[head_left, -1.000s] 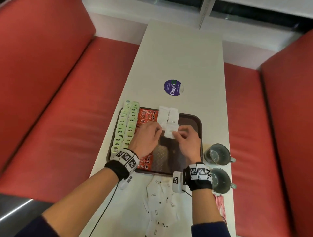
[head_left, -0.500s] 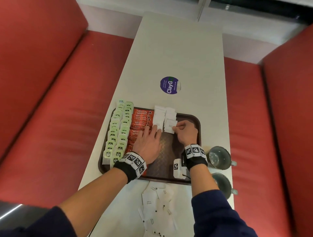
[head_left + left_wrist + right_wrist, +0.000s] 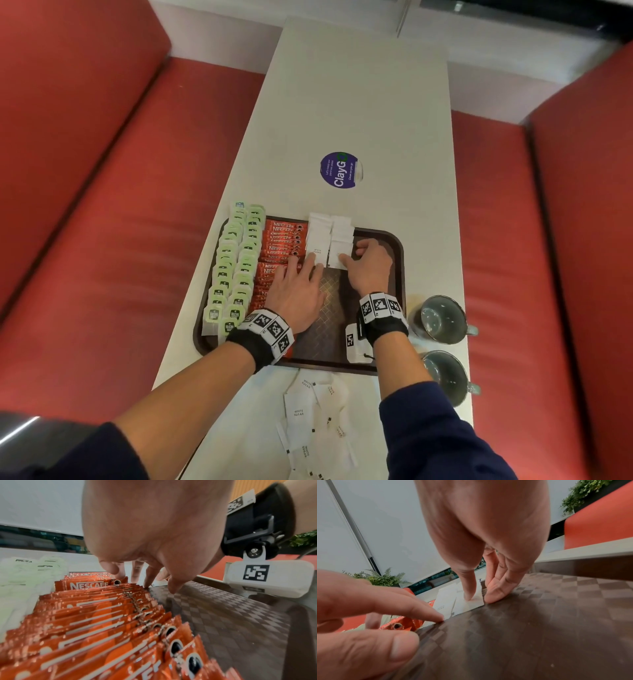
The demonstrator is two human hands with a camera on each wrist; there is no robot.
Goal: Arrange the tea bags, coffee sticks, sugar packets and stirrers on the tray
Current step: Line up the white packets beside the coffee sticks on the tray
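Note:
A dark brown tray [image 3: 397,250] holds two columns of green tea bags [image 3: 236,267], a stack of orange coffee sticks [image 3: 281,240] and two columns of white sugar packets [image 3: 320,236]. My left hand [image 3: 303,270] lies flat with fingers spread, its fingertips on the coffee sticks [image 3: 102,615] and at the near end of the left sugar column. My right hand [image 3: 352,255] presses its thumb on the nearest packet [image 3: 471,605] of the right column. Its fingers [image 3: 494,595] touch that packet's right edge on the tray [image 3: 556,615]. Neither hand lifts anything.
Several loose sugar packets [image 3: 308,418] lie on the white table [image 3: 359,102] just in front of the tray. Two grey cups [image 3: 440,318] stand right of the tray near the table edge. A purple sticker [image 3: 339,170] sits beyond it. Red benches [image 3: 102,205] flank the table.
My right hand has laid the sugar packet it held down at the near end of the right column. My left hand slid forward along the coffee sticks to the left column.

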